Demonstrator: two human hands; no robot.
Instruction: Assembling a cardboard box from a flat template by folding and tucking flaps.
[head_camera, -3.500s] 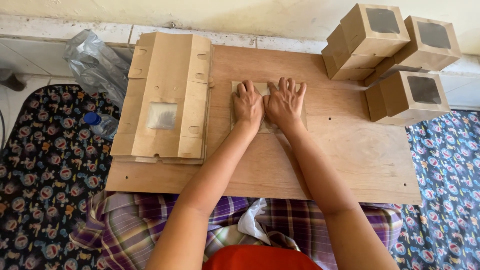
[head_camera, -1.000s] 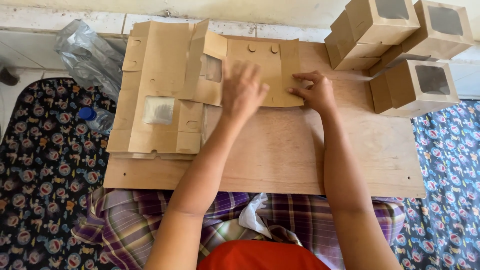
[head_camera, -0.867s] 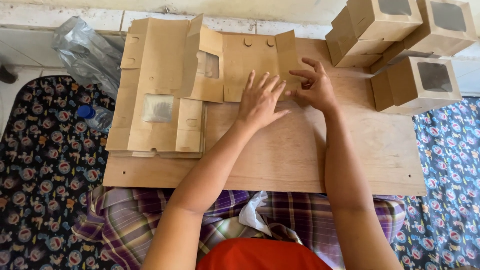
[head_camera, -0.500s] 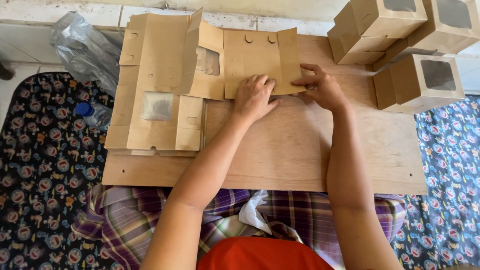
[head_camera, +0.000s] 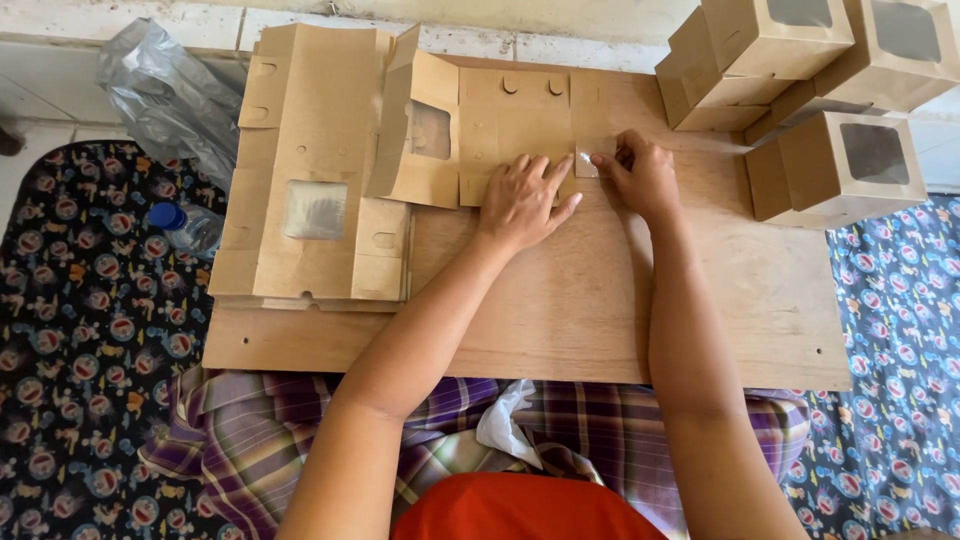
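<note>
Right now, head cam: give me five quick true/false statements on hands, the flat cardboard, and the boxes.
1. The left hand lies flat on the unfolded box blank. True.
2. The right hand grips the blue-capped bottle. False: it pinches a small flap at the blank's right edge; the bottle lies on the floor to the left.
3. Finished window boxes are piled at the board's right end. True.
4. The stack of flat blanks sits on the right of the wooden board. False: it is on the left part of the wooden board.
5. Both hands are lifted clear of the board. False: both press down on cardboard.
</note>
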